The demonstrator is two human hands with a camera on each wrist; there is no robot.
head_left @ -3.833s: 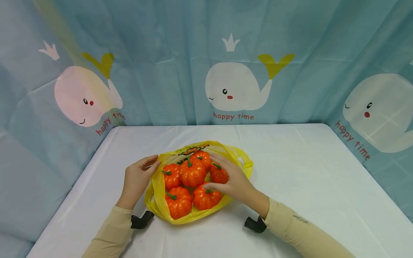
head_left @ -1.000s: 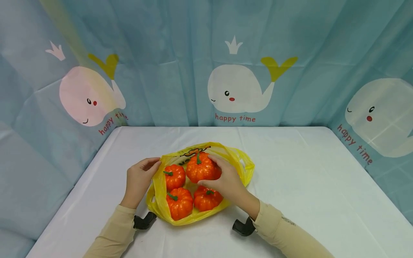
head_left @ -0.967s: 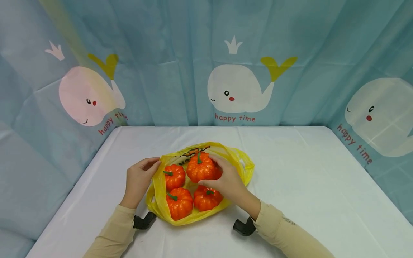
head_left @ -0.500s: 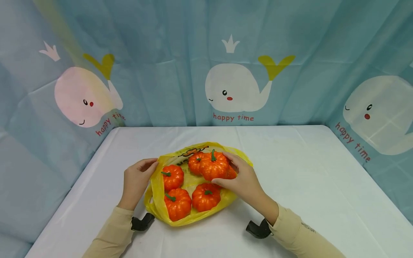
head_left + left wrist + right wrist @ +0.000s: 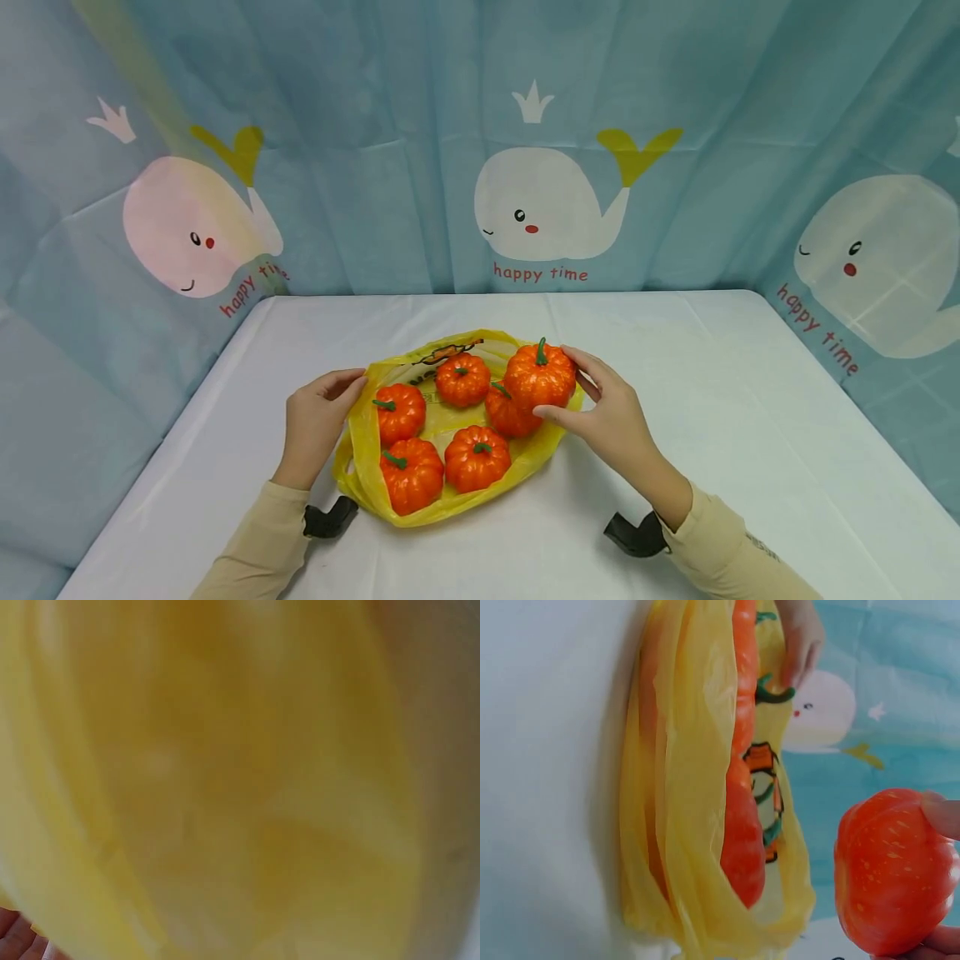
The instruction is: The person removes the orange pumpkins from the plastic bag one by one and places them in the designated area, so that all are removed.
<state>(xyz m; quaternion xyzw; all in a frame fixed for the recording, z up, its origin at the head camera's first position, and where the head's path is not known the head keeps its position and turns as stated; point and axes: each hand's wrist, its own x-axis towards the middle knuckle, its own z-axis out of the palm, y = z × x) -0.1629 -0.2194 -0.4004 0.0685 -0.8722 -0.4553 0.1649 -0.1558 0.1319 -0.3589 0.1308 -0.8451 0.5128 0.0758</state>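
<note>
My right hand grips a glossy orange toy pumpkin with a green stem, thumb on its near side and fingers behind. It is raised over the right rim of a yellow plastic bag; the right wrist view shows this pumpkin apart from the bag. Inside the open bag sit several more pumpkins, among them one at the front left and one at the back. My left hand pinches the bag's left rim. Yellow plastic fills the left wrist view, blurred.
The bag rests on a white-covered table. Behind stands a blue curtain printed with whales. A black wrist fitting hangs below the right sleeve, another below the left.
Between the earlier frames and now, my right hand has taken hold of the top pumpkin and carried it right, to the bag's right rim. Pumpkins beneath are uncovered. My left hand stays at the rim.
</note>
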